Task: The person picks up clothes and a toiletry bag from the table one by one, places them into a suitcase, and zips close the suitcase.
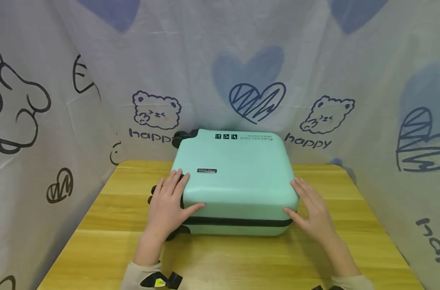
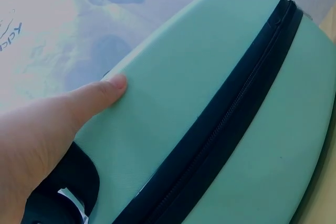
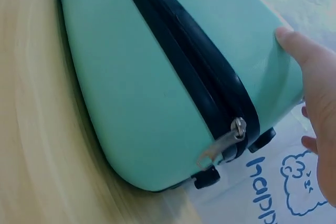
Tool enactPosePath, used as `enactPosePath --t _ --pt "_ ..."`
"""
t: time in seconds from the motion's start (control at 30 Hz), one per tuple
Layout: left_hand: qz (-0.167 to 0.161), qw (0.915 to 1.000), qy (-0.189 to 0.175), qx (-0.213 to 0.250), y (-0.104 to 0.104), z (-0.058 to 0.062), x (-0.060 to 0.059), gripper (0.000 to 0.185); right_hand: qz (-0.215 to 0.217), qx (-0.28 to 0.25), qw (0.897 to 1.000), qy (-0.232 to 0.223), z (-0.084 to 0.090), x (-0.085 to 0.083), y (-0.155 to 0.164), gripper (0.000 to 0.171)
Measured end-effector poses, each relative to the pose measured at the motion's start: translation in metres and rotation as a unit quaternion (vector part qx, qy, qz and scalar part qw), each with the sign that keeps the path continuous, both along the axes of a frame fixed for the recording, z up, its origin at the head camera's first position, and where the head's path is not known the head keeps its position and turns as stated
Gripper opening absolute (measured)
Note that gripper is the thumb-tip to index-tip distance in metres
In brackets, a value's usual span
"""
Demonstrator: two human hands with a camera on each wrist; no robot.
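Note:
A mint-green hard-shell suitcase (image 1: 236,177) lies flat on a wooden table (image 1: 107,225), its black zipper band (image 1: 238,221) facing me. My left hand (image 1: 169,203) lies on the near left corner, fingers straight, thumb along the front edge. On the near right corner rests my right hand (image 1: 310,209), also with straight fingers. The left wrist view shows the thumb (image 2: 102,95) pressed on the shell (image 2: 210,77) above the zipper (image 2: 220,124). A silver zipper pull (image 3: 237,128) hangs at the band's end in the right wrist view, below the right thumb (image 3: 299,45).
Black wheels (image 1: 180,138) stick out at the suitcase's far left corner and near left side. A white cloth with bears, hearts and "happy" print (image 1: 248,100) walls the table on three sides. Bare wood lies in front of the suitcase.

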State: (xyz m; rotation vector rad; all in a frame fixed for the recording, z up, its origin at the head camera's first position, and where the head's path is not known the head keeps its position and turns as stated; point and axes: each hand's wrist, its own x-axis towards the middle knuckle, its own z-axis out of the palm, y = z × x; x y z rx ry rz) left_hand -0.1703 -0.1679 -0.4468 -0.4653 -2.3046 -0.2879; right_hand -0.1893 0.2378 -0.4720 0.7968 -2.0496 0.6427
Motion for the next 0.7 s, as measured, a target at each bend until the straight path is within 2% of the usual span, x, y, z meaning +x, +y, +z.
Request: enactPosePath --t 0.1,0.17,0.23,0.3,0.37,0.43,0.5,0.57,0.67,0.7 --pt "0.002 0.9999 0.013 0.005 0.001 -0.002 -0.001 0.096 0.003 -0.027 0.998 -0.060 -0.005 0.003 0.003 0.065" --pt "0.003 0.9998 0.018 0.010 0.002 -0.003 -0.002 0.096 0.005 -0.063 0.990 -0.126 -0.009 0.007 0.007 0.054" --pt "0.003 0.9996 0.026 0.014 0.003 -0.005 -0.002 0.096 -0.007 -0.107 0.974 -0.202 -0.014 0.011 0.012 0.045" --pt "0.002 0.9993 0.031 0.019 0.004 -0.006 -0.003 0.096 -0.023 -0.146 0.947 -0.284 -0.018 0.014 0.018 0.038" --pt "0.002 0.9990 0.036 0.025 0.005 -0.007 -0.003 0.096 -0.023 -0.182 0.911 -0.370 -0.020 0.013 0.024 0.039" --pt "0.004 0.9989 0.037 0.029 0.005 -0.008 -0.003 0.097 -0.009 -0.214 0.866 -0.452 -0.022 0.010 0.028 0.047" --pt "0.003 0.9989 0.033 0.032 0.006 -0.007 -0.003 0.098 0.020 -0.244 0.814 -0.527 -0.025 0.008 0.033 0.052" --pt "0.003 0.9989 0.032 0.035 0.006 -0.006 -0.003 0.098 0.052 -0.269 0.762 -0.587 -0.027 0.006 0.038 0.050" --pt "0.001 0.9988 0.032 0.037 0.006 -0.004 -0.003 0.097 0.122 -0.309 0.688 -0.646 -0.034 0.006 0.043 0.039" --pt "0.001 0.9988 0.032 0.039 0.006 -0.004 -0.004 0.097 0.149 -0.332 0.657 -0.660 -0.035 0.007 0.044 0.035"
